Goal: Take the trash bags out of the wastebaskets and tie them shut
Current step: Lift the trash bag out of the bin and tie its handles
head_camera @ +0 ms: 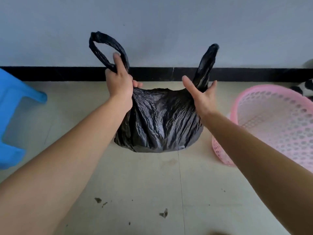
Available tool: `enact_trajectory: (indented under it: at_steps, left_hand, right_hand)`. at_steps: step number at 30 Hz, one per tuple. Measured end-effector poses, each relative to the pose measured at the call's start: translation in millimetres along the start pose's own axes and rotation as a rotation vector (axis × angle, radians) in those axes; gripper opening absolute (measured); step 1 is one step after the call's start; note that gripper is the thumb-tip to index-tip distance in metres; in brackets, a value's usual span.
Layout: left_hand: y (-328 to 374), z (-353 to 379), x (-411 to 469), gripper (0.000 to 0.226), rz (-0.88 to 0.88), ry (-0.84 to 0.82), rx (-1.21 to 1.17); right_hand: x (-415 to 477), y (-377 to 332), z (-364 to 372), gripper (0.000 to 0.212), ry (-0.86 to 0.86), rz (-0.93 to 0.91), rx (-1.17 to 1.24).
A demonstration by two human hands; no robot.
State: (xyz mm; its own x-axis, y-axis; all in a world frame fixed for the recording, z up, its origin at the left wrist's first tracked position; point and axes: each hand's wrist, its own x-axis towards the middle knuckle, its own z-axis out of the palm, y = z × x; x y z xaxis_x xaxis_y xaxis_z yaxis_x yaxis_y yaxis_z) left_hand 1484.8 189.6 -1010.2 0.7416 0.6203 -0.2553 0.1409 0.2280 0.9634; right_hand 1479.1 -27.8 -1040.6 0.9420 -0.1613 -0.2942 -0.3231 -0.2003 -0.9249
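A full black trash bag [159, 122] sits on the tiled floor in front of the wall, out of the basket. Its two handle loops stand up, the left one [105, 48] and the right one [205, 65]. My left hand [119, 78] grips the base of the left loop, thumb raised against it. My right hand [200, 97] is spread wide at the base of the right loop, thumb and fingers straight on either side of it. The pink perforated wastebasket [274, 122] lies tipped on its side to the right, with no bag in it.
A blue plastic stool [13, 116] stands at the left edge. A black baseboard [254, 74] runs along the grey wall behind the bag. Small bits of debris [164, 213] lie on the floor in front. Something black and white [306, 87] sits at the far right.
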Motion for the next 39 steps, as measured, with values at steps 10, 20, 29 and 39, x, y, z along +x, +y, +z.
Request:
enact_trajectory:
  at_steps: [10,20,29,39]
  left_hand:
    - [-4.2,-18.9,14.5,0.026,-0.059,-0.299,-0.169]
    - [18.1,-38.1,3.0,0.045,-0.194,-0.626,-0.324]
    - [17.8,-25.9,-5.7,0.036,-0.037,-0.564,-0.096]
    - [8.5,-24.9,1.6,0.031,-0.107,-0.521,-0.012]
  right_hand:
    - [59.0,-6.5,45.4,0.040,-0.209,-0.057,-0.005]
    - [13.2,-17.8,56.6,0.031,-0.375,-0.606,-0.417]
    - [2.4,-19.3,33.1,0.014,-0.452,-0.612,-0.614]
    - [3.2,-26.3,8.0,0.032,-0.234,-0.355,-0.212]
